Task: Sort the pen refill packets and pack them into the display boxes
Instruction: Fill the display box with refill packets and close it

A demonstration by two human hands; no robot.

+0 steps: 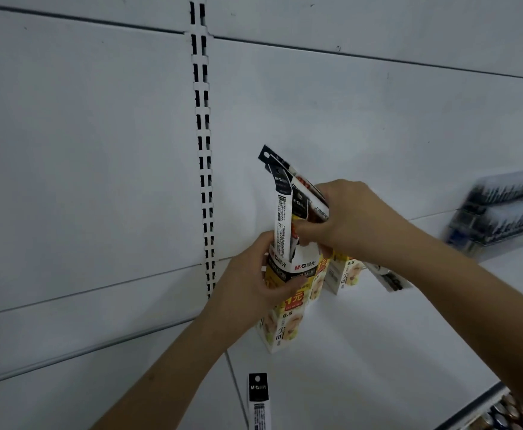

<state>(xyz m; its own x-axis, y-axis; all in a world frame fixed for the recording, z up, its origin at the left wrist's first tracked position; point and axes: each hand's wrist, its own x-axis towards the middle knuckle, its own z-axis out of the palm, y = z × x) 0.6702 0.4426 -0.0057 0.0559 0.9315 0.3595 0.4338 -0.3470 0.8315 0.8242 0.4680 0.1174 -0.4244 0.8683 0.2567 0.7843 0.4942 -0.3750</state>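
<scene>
Setting: retail shop, stationery aisle. White gondola shelf [378,352], slotted upright [205,169] in back panel, printed display boxes [288,318], stocked pen trays [499,209] at right.

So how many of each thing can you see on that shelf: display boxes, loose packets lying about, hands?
Display boxes standing on the shelf: 2, the near display box and the far display box
Loose refill packets lying on the shelf: 2, the front packet and the packet behind the right arm
Hands: 2, left hand and right hand
Total: 6
The packets bunched in the right hand overlap too much to count.
</scene>
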